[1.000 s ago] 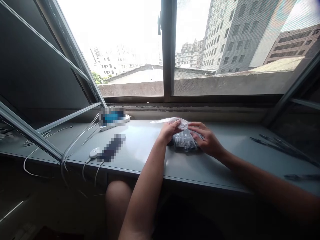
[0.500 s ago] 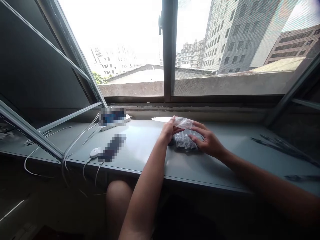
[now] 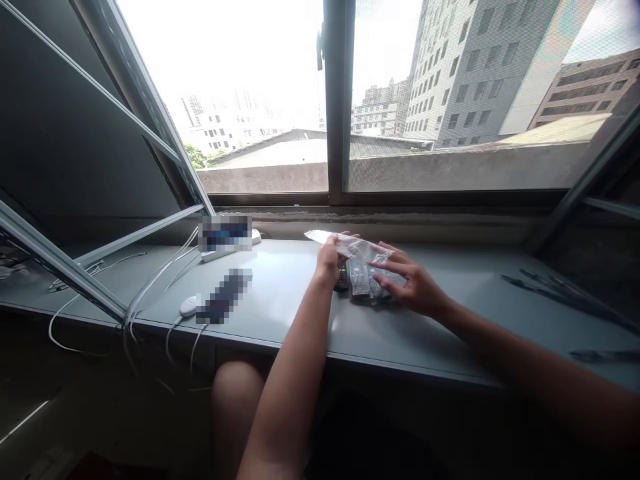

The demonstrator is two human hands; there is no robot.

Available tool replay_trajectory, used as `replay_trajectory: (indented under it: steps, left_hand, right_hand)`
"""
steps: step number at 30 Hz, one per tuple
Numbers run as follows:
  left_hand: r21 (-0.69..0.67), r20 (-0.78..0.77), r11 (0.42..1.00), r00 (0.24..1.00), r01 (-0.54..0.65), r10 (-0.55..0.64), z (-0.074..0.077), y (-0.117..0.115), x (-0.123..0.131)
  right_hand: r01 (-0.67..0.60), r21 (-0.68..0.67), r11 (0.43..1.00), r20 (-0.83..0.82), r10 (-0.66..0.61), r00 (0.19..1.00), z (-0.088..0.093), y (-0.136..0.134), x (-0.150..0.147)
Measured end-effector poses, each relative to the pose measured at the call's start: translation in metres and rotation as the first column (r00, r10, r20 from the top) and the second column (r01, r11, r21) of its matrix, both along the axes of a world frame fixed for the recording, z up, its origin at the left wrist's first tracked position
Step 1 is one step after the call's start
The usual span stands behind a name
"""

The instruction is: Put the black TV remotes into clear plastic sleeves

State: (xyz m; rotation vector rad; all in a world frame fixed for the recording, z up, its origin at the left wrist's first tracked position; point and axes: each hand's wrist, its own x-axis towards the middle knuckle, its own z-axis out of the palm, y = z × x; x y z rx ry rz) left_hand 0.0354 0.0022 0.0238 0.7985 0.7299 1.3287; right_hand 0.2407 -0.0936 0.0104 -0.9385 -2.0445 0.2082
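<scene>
On the grey desk (image 3: 300, 313) under the window, my left hand (image 3: 329, 259) is closed on the end of a clear plastic bag (image 3: 350, 247), holding it lifted over a small pile of grey packaged items (image 3: 365, 283). A dark object (image 3: 343, 280) lies by the pile, just under my left hand. My right hand (image 3: 410, 283) rests on the right side of the pile, its fingers stretched toward the bag's other end and touching it.
A blurred dark device (image 3: 224, 297) and a white mouse (image 3: 189, 306) lie at the front left, with white cables (image 3: 150, 287) trailing off the edge. A blurred box (image 3: 225, 233) sits on a white power strip. Dark thin sticks (image 3: 555, 290) lie at the right. My knee (image 3: 235, 393) shows below the desk.
My left hand has lifted the clear bag higher and tilted it up off the pile. My right hand has slid slightly right, fingers opening toward the bag.
</scene>
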Motion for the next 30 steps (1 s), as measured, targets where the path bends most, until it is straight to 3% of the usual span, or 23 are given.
replay_trajectory:
  steps: [8,15,22,25,30]
  left_hand:
    - [0.022,-0.008,0.990,0.990,0.140,-0.140,-0.001,-0.002,0.003]
    - [-0.095,0.178,0.993,0.980,-0.074,0.090,0.011,-0.002,-0.009]
    - [-0.156,0.234,0.973,0.951,-0.168,0.201,0.011,0.001,-0.016]
    - [-0.159,0.244,0.972,0.947,-0.175,0.211,0.012,0.000,-0.015]
    - [-0.094,0.184,0.992,0.978,-0.080,0.096,0.011,-0.002,-0.007]
  right_hand:
    - [-0.051,-0.062,0.997,0.064,0.055,0.996,-0.005,0.002,0.001]
    - [-0.064,-0.086,0.994,0.073,0.070,0.995,-0.004,0.000,0.000]
    - [-0.125,-0.063,0.990,0.070,0.129,0.989,0.001,-0.003,-0.002]
    - [-0.124,-0.073,0.990,0.068,0.129,0.989,0.000,-0.003,-0.002]
    - [-0.108,-0.087,0.990,0.089,0.116,0.989,-0.002,-0.002,-0.002]
